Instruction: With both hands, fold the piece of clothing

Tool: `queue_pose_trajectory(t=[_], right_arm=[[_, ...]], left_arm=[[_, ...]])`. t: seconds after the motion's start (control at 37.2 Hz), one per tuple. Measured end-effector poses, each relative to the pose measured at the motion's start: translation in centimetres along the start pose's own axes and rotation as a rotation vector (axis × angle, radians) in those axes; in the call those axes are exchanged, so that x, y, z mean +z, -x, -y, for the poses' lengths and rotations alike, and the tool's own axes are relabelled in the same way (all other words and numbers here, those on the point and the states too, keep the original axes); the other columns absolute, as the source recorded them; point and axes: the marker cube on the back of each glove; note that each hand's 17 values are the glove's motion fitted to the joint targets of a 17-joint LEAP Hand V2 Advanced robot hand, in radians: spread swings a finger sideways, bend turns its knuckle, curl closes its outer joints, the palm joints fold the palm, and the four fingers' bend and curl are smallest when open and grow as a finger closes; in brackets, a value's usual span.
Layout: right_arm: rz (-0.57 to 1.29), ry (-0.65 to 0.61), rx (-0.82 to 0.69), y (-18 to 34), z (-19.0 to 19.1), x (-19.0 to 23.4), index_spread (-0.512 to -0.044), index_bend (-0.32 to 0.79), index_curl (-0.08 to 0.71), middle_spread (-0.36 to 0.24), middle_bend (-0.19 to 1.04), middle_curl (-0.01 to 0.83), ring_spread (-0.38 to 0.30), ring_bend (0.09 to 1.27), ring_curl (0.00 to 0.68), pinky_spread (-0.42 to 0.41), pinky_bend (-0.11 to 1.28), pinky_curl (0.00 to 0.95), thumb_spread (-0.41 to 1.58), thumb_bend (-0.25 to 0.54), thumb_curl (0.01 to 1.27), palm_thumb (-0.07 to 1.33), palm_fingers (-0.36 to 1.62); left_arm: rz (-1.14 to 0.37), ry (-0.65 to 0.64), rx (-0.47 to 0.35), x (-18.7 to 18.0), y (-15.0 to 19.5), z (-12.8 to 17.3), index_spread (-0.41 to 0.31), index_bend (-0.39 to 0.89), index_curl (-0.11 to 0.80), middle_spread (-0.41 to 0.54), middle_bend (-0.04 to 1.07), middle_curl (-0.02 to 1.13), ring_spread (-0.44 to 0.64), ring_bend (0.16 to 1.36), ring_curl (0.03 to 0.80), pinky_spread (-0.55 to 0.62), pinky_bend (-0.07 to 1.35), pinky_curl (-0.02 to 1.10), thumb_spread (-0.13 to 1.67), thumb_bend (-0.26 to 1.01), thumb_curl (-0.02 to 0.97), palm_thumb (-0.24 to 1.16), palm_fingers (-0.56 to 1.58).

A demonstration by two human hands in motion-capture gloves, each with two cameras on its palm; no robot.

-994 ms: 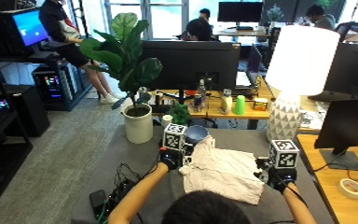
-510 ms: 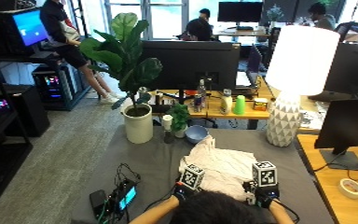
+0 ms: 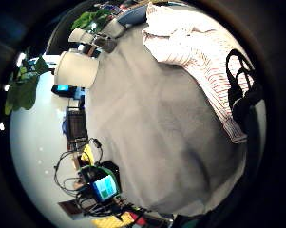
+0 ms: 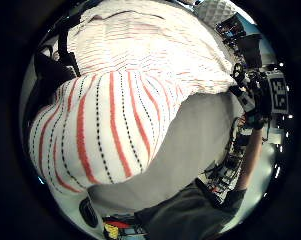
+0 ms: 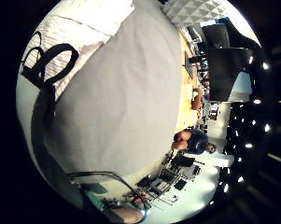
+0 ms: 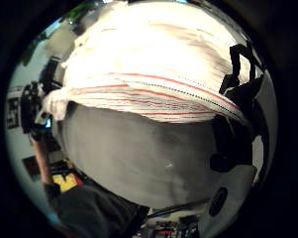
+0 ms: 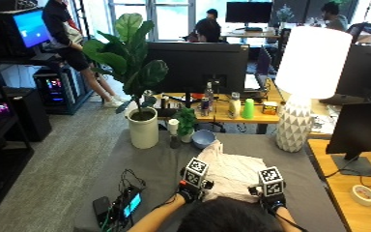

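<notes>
- Lying on the grey bench, the striped garment sits between both hands, partly gathered.
- Left hand and right hand meet its near edge; whether fingers pinch, I cannot tell.
- Light, limp cloth; probably best taken at corners.

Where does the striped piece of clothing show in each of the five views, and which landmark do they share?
Outside view: clothing on the grey table, between both hands.
Left little finger side: along one edge.
Left thumb side: fills most of the view.
Right little finger side: in a corner.
Right thumb side: across the upper half.
Shared landmark: the grey table.
</notes>
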Motion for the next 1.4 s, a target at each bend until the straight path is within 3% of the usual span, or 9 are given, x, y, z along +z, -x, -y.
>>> queue_pose_trajectory(t=[0.4, 0.48, 0.59, 0.81, 0.94, 1.02, 1.13, 1.26, 1.4], right_arm=[[0.026, 0.07, -0.122, -0.4, -6.9, -11.1, -0.26, 0.16, 0.307, -0.149, 0.4, 0.457, -0.202, 0.71, 0.446, -0.258, 0.61, 0.435, 1.07, 0.145, 0.34, 1.02, 1.31], [0.004, 0.058, -0.1, -0.8, -7.4, -14.4, -0.259, 0.16, 0.318, -0.155, 0.41, 0.46, -0.204, 0.71, 0.45, -0.262, 0.62, 0.441, 1.07, 0.133, 0.34, 1.03, 1.31], [-0.044, 0.046, -0.019, -1.5, -4.8, -17.6, -0.259, 0.16, 0.329, -0.158, 0.42, 0.465, -0.206, 0.72, 0.455, -0.265, 0.62, 0.445, 1.07, 0.113, 0.34, 1.03, 1.31], [-0.053, 0.086, 0.141, -1.6, 7.4, -11.9, -0.26, 0.16, 0.347, -0.164, 0.44, 0.48, -0.208, 0.71, 0.461, -0.268, 0.61, 0.451, 1.08, 0.089, 0.34, 1.05, 1.29], [0.0, 0.0, 0.236, -0.3, 7.7, -11.0, -0.259, 0.15, 0.352, -0.159, 0.46, 0.487, -0.207, 0.71, 0.463, -0.265, 0.6, 0.451, 1.09, 0.084, 0.34, 1.08, 1.27], [0.024, -0.058, 0.278, -1.0, 7.5, -10.9, -0.261, 0.11, 0.341, -0.152, 0.44, 0.484, -0.205, 0.71, 0.464, -0.264, 0.59, 0.45, 1.11, 0.081, 0.34, 1.09, 1.2], [0.021, -0.109, 0.311, -2.5, 6.9, -11.6, -0.266, 0.11, 0.333, -0.146, 0.39, 0.472, -0.206, 0.66, 0.454, -0.264, 0.58, 0.441, 1.13, 0.07, 0.35, 1.09, 1.14], [0.072, 0.043, 0.342, -5.4, 7.9, -7.4, -0.266, 0.11, 0.32, -0.142, 0.36, 0.463, -0.207, 0.64, 0.446, -0.262, 0.56, 0.433, 1.15, 0.051, 0.35, 1.08, 1.13], [0.149, 0.205, 0.475, -5.2, 5.5, -2.2, -0.268, 0.09, 0.3, -0.126, 0.31, 0.449, -0.183, 0.58, 0.428, -0.227, 0.55, 0.424, 1.18, -0.02, 0.34, 0.98, 1.02]], left_arm=[[-0.046, 0.133, 0.182, -14.0, 1.6, -8.4, -0.28, 0.17, 0.379, -0.325, 0.46, 0.46, -0.37, 0.66, 0.397, -0.37, 0.43, 0.4, 1.29, 0.18, 0.287, 0.58, 1.26], [-0.029, 0.102, 0.163, -17.0, 2.2, -8.6, -0.284, 0.18, 0.388, -0.328, 0.47, 0.47, -0.37, 0.67, 0.407, -0.37, 0.41, 0.4, 1.3, 0.17, 0.293, 0.58, 1.26], [0.027, 0.067, 0.041, -19.3, 3.3, -5.0, -0.289, 0.18, 0.4, -0.332, 0.47, 0.48, -0.37, 0.68, 0.419, -0.37, 0.4, 0.4, 1.29, 0.16, 0.31, 0.59, 1.26], [0.125, 0.154, -0.18, -15.4, 2.8, 4.1, -0.292, 0.18, 0.417, -0.337, 0.47, 0.5, -0.37, 0.67, 0.433, -0.37, 0.37, 0.41, 1.26, 0.12, 0.343, 0.61, 1.24], [0.096, 0.065, -0.31, -11.8, 3.2, 7.0, -0.277, 0.11, 0.404, -0.33, 0.45, 0.5, -0.36, 0.64, 0.431, -0.35, 0.38, 0.42, 1.26, 0.09, 0.352, 0.6, 1.13], [0.077, -0.089, -0.344, -11.6, 3.9, 8.1, -0.238, 0.08, 0.382, -0.284, 0.28, 0.46, -0.33, 0.58, 0.421, -0.32, 0.43, 0.43, 1.28, 0.05, 0.334, 0.54, 0.85], [0.024, -0.161, -0.32, -13.0, 3.6, 7.1, -0.192, 0.12, 0.38, -0.22, 0.14, 0.45, -0.26, 0.56, 0.435, -0.26, 0.47, 0.46, 1.27, -0.01, 0.297, 0.46, 0.65], [-0.199, 0.044, -0.143, -12.7, 0.7, 2.9, -0.167, 0.13, 0.361, -0.177, 0.1, 0.38, -0.21, 0.52, 0.393, -0.21, 0.48, 0.43, 1.27, -0.03, 0.271, 0.39, 0.64], [-0.232, 0.174, -0.137, -7.9, -0.7, 0.4, -0.156, 0.18, 0.372, -0.13, 0.09, 0.34, -0.15, 0.5, 0.382, -0.16, 0.46, 0.42, 1.27, -0.04, 0.248, 0.33, 0.58]])
